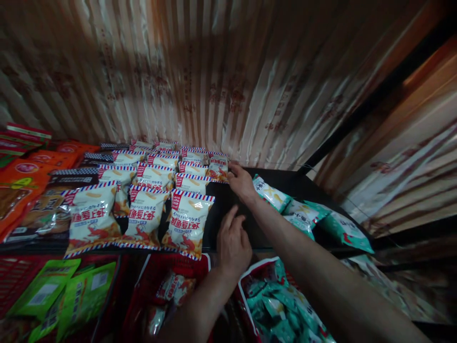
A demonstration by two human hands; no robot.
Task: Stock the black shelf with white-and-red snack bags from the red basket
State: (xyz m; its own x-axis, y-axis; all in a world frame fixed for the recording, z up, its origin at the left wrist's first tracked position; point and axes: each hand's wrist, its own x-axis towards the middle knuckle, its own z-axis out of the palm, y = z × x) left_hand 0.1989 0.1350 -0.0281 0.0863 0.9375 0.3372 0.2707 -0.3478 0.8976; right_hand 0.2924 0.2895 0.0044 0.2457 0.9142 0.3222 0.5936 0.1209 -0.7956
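Shelf (219,200): dark board, with a bare strip running back between two groups of packets.
Backing: striped, shiny sheet (214,71) in brown and cream with faint red print behind the shelf; more of it hangs past a black upright on the right.
Shrimp packets (146,209): white bags edged in red and blue, standing in rows left of the bare strip.
Right hand (243,183): reaches to the back of the shelf, fingertips against the rear packet (218,169), the last in the rightmost row; whether the grip is closed on it I cannot tell.
Left hand (233,243): lies on the front of the shelf just right of the front packet (187,221), grip open, fingers stretched, holding nothing.
Teal packets (273,193): lie flat on the shelf right of the forearm.
Far left: orange packets (24,176) and dark brown ones (53,209).
Below the shelf: green packets (53,290), a red basket (160,269) holding more shrimp bags, and an open sack of teal packs (282,305).
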